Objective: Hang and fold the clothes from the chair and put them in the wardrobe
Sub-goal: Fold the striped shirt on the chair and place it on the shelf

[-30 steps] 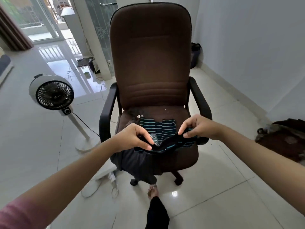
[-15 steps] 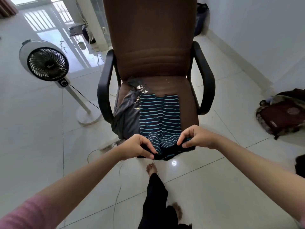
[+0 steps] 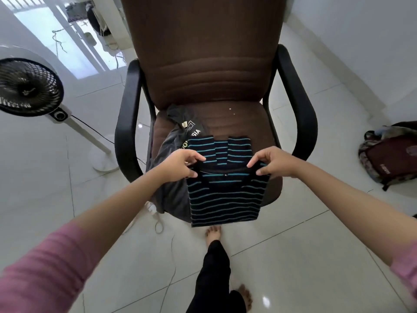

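Feet: two bare feet stand on the white tiled floor (image 3: 293,256), under black trouser legs; the nearer one is partly cut off by the trouser leg.
Sleeves: two pink sleeves, both cut off by the frame edges.
Hands: two, both raised over the front edge of the seat, forearms reaching forward from the lower corners.
Left hand (image 3: 180,163): thumb and fingers pinch the folded top edge of the striped shirt (image 3: 225,199) at its left corner, knuckles up.
Right hand (image 3: 273,162): fingers curl down and pinch the same edge at the right corner, thumb below.
Striped shirt: one, black with teal stripes, folded; its near part hangs from the two hands past the seat front, its far part lies flat on the seat.
Grey garment (image 3: 171,190): one, dark, lying on the left side of the seat and drooping over its edge, partly covered by the striped shirt; white lettering on it is only partly readable.
Chair (image 3: 203,64): one brown office chair with two black armrests; top of the backrest is cut off.
Cables: thin white ones trail on the floor by the chair's left side; their ends are hard to follow.
Fan (image 3: 29,86): one white standing fan at left, cut off by the frame.
Backpack (image 3: 390,154): one at right on the floor, cut off.
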Demonstrator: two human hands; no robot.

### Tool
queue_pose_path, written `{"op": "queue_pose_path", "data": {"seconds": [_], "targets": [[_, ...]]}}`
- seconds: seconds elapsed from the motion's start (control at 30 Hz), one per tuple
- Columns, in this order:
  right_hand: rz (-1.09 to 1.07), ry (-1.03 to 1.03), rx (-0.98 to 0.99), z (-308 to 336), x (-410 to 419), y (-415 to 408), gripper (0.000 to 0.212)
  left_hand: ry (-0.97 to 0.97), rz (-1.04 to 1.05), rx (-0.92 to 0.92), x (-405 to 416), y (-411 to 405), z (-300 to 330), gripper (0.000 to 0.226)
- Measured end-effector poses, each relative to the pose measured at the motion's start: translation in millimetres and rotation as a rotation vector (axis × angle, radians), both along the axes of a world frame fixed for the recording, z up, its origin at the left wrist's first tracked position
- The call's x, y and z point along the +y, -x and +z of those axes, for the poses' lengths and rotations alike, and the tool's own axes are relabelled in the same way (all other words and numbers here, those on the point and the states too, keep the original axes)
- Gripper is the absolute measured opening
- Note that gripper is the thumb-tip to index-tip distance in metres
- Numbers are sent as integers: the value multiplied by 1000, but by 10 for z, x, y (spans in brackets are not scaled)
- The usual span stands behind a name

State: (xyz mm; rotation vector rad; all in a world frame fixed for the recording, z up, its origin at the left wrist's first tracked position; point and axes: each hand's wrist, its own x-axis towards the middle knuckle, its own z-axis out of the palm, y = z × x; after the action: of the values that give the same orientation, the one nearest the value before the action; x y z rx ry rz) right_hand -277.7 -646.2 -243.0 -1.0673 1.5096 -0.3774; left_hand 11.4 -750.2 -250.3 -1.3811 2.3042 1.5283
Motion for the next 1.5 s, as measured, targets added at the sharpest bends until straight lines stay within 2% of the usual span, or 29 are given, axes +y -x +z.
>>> {"op": "queue_pose_path", "data": {"seconds": [0.2,0.37,0.53,0.93,1.03,1.1,1.2,1.27,1.4,1.5], "targets": [[-33,160,275,-632,-890,311,40,77,217,-27,-943,297,-721,41],[-96,136,319,-1265,-1276,475,39,35,272,-69,-1380,359,-1399,36],[-194,102,347,-1636,-1440,496,31,28,392,-108,-1495,365,-1736,31],[-430,182,472,-1918,-1419,418,19,175,467,-73,-1445,437,-1771,20],[-501,214,509,-1894,-1300,302,25,179,555,-49,-1292,429,-1728,26],[-528,206,547,-1893,-1179,230,37,171,635,-23,-1141,430,-1678,34],[-561,141,529,-1911,-983,138,58,110,747,11,-884,395,-1667,40],[-535,122,512,-1921,-882,83,64,24,790,33,-737,359,-1692,39],[-483,101,456,-1919,-825,34,62,-142,815,98,-608,351,-1682,28],[-462,89,387,-1911,-867,35,55,-135,821,111,-648,373,-1683,18]]}}
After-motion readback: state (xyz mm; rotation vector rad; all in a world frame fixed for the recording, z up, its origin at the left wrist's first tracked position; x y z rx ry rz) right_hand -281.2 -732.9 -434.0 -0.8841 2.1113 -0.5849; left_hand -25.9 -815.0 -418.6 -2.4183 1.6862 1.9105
